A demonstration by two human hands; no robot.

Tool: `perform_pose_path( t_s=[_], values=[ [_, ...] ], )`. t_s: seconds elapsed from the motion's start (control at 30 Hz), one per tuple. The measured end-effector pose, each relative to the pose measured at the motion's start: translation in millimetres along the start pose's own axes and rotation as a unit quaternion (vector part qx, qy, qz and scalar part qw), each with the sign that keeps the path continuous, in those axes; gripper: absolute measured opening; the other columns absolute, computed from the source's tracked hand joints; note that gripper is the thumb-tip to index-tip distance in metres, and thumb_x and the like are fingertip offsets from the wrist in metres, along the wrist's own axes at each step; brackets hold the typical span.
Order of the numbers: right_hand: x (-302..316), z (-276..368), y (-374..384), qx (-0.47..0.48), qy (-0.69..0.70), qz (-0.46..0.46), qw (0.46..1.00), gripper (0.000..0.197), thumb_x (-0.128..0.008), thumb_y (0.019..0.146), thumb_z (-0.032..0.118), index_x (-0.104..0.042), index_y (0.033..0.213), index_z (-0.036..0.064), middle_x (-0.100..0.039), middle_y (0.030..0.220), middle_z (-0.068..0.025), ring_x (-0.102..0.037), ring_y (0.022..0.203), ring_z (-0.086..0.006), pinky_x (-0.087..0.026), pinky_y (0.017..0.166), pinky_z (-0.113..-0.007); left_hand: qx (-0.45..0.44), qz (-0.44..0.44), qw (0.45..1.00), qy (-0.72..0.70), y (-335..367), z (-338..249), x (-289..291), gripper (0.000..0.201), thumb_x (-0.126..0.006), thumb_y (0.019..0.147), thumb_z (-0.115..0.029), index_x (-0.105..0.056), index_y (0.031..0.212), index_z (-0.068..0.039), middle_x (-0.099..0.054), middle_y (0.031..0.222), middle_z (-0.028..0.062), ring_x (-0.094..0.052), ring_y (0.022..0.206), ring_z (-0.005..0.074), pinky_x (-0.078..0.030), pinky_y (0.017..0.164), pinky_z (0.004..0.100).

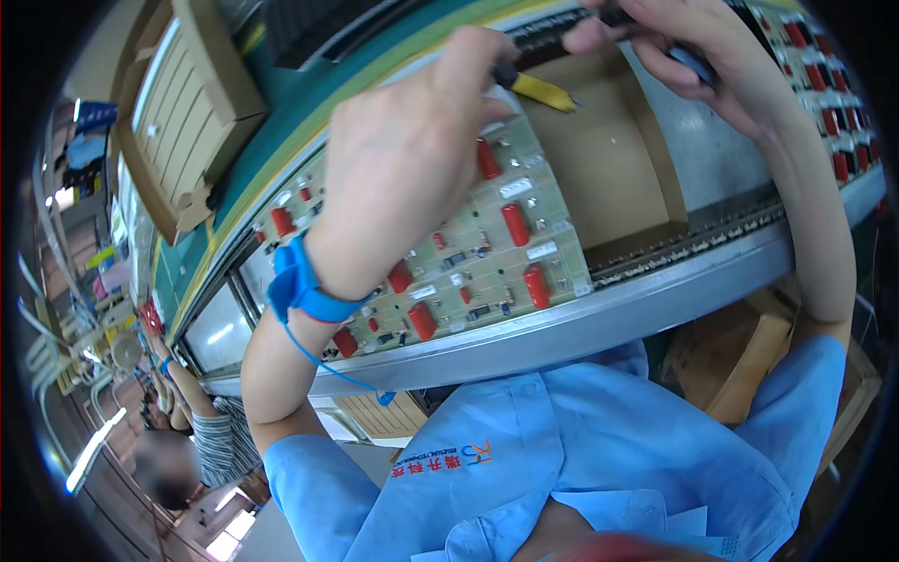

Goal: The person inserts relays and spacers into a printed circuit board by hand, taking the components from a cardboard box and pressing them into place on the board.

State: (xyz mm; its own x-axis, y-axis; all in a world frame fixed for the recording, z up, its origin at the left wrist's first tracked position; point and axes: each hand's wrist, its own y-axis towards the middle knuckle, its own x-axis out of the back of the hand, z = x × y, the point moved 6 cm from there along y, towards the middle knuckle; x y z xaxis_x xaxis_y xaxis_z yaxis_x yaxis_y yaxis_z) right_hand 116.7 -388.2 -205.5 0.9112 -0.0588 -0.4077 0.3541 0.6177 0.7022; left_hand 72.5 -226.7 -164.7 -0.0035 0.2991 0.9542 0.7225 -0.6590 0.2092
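My left hand (403,155), with a blue wrist strap (298,281) on its wrist, reaches over a green circuit board panel (510,265) carrying red capacitors and small parts. Its fingers are curled round the black end of a yellow-and-black tool (545,93), whose metal tip points right over an open cardboard box (604,164). Beyond that box my right hand (698,61) is bent closed. Dark pieces show at its fingertips and against its palm (693,66); their kind is hard to make out. The far fingertips are cut off by the frame's top edge.
A metal conveyor rail (562,330) with a chain (698,236) runs along my front. More populated boards (829,103) lie at far right. A partitioned carton (178,117) stands upper left, near a black bin (328,28). Another person (229,440) works at lower left.
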Motion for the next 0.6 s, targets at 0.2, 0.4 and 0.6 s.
perform_pose_path(
  t_s=[0.2,0.4,0.6],
  values=[
    [-16.6,17.0,-17.0,-0.316,-0.240,-0.460,0.794,0.035,-0.061,0.093,0.033,-0.062,0.097,-0.0020,-0.068,0.094,-0.0191,-0.043,0.042,-0.0036,-0.030,0.033,-0.016,0.039,0.010,0.998,-0.049,2.4,-1.9,-0.4,0.033,-0.070,0.080,-0.006,-0.058,0.111,-0.010,-0.069,0.086,0.0034,-0.062,0.062,0.0136,-0.046,0.055,0.0246],
    [-22.6,17.5,-14.3,-0.313,-0.289,-0.464,0.777,0.037,-0.063,0.091,0.037,-0.062,0.091,-0.0002,-0.068,0.091,-0.0192,-0.041,0.040,-0.0023,-0.030,0.033,-0.014,0.012,-0.023,0.999,-0.019,1.3,-2.3,0.3,0.034,-0.073,0.079,-0.007,-0.059,0.111,-0.009,-0.070,0.086,0.0001,-0.049,0.055,0.0033,-0.039,0.050,0.0192],
    [-20.0,9.9,-14.3,-0.326,-0.288,-0.448,0.781,0.039,-0.064,0.090,0.038,-0.063,0.089,-0.0015,-0.067,0.091,-0.0188,-0.041,0.041,-0.0024,-0.029,0.034,-0.014,0.007,-0.043,0.999,-0.006,-5.4,-8.4,2.3,0.033,-0.072,0.082,-0.007,-0.057,0.111,-0.007,-0.070,0.087,0.0016,-0.051,0.055,0.0016,-0.037,0.048,0.0164]
  ],
)
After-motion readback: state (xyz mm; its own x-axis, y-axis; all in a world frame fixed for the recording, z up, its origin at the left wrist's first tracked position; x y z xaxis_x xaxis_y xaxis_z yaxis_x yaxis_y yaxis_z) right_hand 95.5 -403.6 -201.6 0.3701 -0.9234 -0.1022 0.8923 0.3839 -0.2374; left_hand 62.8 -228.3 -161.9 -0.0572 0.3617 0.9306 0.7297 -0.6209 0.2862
